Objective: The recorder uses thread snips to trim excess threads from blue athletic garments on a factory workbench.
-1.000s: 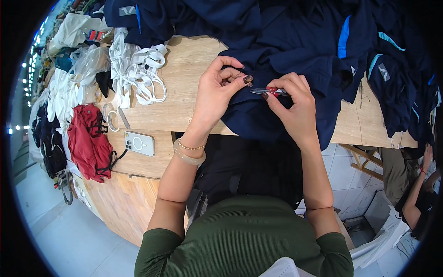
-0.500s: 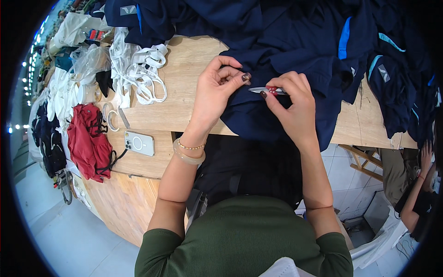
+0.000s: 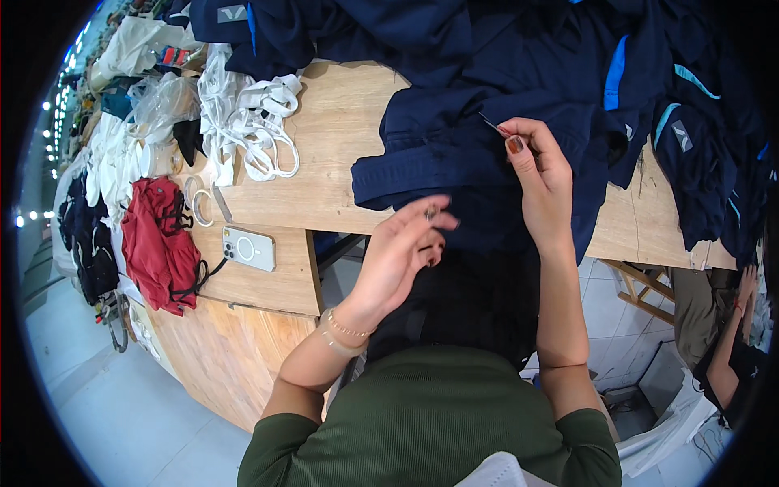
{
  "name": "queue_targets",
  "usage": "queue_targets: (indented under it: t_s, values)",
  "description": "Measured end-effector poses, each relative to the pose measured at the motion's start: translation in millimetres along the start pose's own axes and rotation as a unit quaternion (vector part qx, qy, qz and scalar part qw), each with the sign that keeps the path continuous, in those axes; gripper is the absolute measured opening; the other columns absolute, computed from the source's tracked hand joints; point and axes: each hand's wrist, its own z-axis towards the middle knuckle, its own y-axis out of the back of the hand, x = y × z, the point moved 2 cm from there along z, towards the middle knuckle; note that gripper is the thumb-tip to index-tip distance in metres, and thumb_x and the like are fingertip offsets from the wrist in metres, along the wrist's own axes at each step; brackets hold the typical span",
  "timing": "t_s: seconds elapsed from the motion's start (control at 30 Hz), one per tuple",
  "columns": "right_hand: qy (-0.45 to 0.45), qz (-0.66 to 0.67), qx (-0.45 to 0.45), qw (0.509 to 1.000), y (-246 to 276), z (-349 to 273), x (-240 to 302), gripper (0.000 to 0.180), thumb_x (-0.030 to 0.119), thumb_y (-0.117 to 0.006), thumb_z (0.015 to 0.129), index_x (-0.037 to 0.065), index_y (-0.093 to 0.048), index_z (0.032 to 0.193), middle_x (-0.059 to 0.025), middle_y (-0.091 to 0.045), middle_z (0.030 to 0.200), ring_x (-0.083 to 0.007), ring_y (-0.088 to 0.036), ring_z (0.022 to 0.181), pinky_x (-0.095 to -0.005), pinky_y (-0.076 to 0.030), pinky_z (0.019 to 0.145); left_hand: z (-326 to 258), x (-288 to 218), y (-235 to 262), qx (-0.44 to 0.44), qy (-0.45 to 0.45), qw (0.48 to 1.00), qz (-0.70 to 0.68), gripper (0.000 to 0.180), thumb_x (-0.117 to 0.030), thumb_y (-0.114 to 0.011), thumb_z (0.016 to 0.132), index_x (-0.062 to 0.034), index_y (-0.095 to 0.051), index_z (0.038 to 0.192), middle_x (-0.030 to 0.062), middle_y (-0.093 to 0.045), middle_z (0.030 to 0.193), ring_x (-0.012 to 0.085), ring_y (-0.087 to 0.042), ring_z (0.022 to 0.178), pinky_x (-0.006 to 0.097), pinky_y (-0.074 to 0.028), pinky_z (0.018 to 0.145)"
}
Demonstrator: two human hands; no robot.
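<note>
A navy blue garment lies bunched on the wooden table, its near part hanging over the front edge towards my lap. My right hand is closed on small thread snips with a bit of red at the grip, held above the cloth. Their thin blades point up and to the left. My left hand is in front of the table edge, just off the near edge of the garment. Its fingers are apart and slightly blurred, with nothing visible in them.
More navy garments with blue strips cover the table's far side and right. On the left are white straps, rolls of tape, a phone and a red garment. Another person's arm shows at far right.
My left hand has come off the cloth and moved towards me, its fingers spreading. My right hand has shifted slightly right with the snips, and the garment's left edge now lies flatter on the table.
</note>
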Motion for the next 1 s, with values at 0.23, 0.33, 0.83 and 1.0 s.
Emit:
queue_targets:
  t_s: [0.23, 0.33, 0.83, 1.0]
  values:
    - [0.089, -0.104, 0.090, 0.987, -6.1, -5.3, 21.3, 0.019, -0.006, -0.071, 0.071, 0.002, -0.068, 0.088, -0.0036, -0.058, 0.072, -0.0149, -0.051, 0.070, -0.0250, -0.042, 0.063, 24.5, -1.7, -4.3, -0.026, -0.077, 0.997, -0.014, 0.017, -0.019, -0.061, 0.096, -0.0029, -0.065, 0.091, 0.0040, -0.066, 0.082, 0.0024, -0.045, 0.057, 0.017, -0.035, 0.050]
    - [0.108, -0.149, 0.117, 0.976, -15.1, -9.1, 31.7, 0.027, -0.008, -0.069, 0.066, 0.003, -0.069, 0.090, -0.0040, -0.055, 0.070, -0.0167, -0.050, 0.069, -0.0264, -0.041, 0.061, 16.0, -7.9, -17.8, -0.019, -0.118, 0.992, 0.043, 0.018, -0.018, -0.061, 0.096, -0.0024, -0.066, 0.088, 0.0018, -0.064, 0.075, 0.0026, -0.045, 0.055, 0.018, -0.033, 0.049]
    - [0.049, -0.025, 0.018, 0.998, 17.2, -2.6, 40.7, 0.020, 0.003, -0.071, 0.084, 0.002, -0.060, 0.101, -0.0044, -0.059, 0.092, -0.0089, -0.055, 0.081, -0.0209, -0.045, 0.073, 15.8, -38.7, -31.5, 0.013, -0.104, 0.987, -0.125, 0.014, -0.010, -0.057, 0.097, 0.0027, -0.062, 0.094, 0.0118, -0.067, 0.097, 0.0212, -0.067, 0.096, 0.033, -0.055, 0.093]
    - [0.170, -0.195, 0.051, 0.965, 12.1, 3.8, 45.9, 0.023, 0.008, -0.079, 0.072, 0.003, -0.064, 0.088, -0.0030, -0.060, 0.081, -0.0175, -0.050, 0.076, -0.0279, -0.041, 0.065, 15.1, -41.2, -32.1, 0.039, -0.126, 0.986, -0.105, 0.017, -0.009, -0.058, 0.095, 0.0070, -0.062, 0.096, 0.0160, -0.067, 0.098, 0.0219, -0.067, 0.095, 0.034, -0.055, 0.094]
